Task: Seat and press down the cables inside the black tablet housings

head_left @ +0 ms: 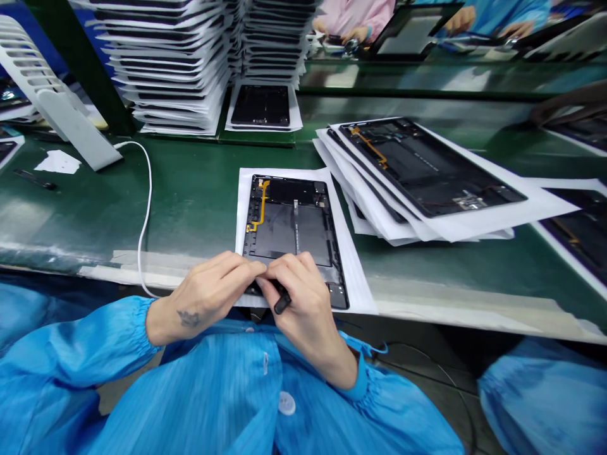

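Observation:
A black tablet back housing (310,230) with an orange flex cable (259,208) lies on a white sheet (353,278) at the bench's front edge. Over its near end my two hands meet, fingertips almost touching. My right hand (308,306) is closed around a slim black tool (282,302); its blunt end points toward me and its tip is hidden. My left hand (211,291) has its fingers pinched together at the housing's near left part, and whatever is between them is hidden.
Right of the work lies a skewed pile of housings (427,164) and white sheets. Tall stacks (165,69) of interleaved sheets stand at the back left. A white stand (78,129) with a cable (148,208) and a dark thin tool (35,180) are left. Co-workers' hands (459,20) show across the bench.

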Available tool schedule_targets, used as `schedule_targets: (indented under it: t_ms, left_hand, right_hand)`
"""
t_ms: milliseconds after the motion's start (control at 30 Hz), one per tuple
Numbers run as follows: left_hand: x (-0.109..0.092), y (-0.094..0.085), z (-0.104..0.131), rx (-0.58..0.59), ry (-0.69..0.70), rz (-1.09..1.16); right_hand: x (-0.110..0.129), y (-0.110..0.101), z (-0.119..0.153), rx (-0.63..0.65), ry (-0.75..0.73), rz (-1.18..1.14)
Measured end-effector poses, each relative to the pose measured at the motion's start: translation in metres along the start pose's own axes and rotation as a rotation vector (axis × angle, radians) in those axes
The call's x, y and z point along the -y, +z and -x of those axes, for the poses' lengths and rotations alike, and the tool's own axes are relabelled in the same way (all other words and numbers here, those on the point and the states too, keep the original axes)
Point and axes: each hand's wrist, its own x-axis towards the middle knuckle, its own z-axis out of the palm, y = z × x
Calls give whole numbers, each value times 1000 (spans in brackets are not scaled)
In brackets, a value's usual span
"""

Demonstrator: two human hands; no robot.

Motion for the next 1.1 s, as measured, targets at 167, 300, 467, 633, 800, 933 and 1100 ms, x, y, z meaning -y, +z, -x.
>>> schedule_targets:
  t_ms: [167,300,467,633,800,933,1100]
  left_hand:
    - [0,0,0,-16,-90,94]
    - [1,-2,-2,-4,-137,129]
    - [4,-3,-5,27,-156,138]
    - [6,0,-4,44,-134,131]
    - [8,1,-3,79,-101,97]
    - [5,-4,-5,38,-156,152]
    - [4,-6,-7,38,-190,147]
  right_hand:
    - [0,0,-1,-13,-10,1]
    - [0,0,-1,-13,-22,8]
    - [0,0,-1,-15,-34,24]
    - [0,1,0,-33,-59,75]
    - [-1,3,2,-49,-79,133]
    - [-1,4,2,-61,-80,134]
    - [-2,4,2,-62,-86,149]
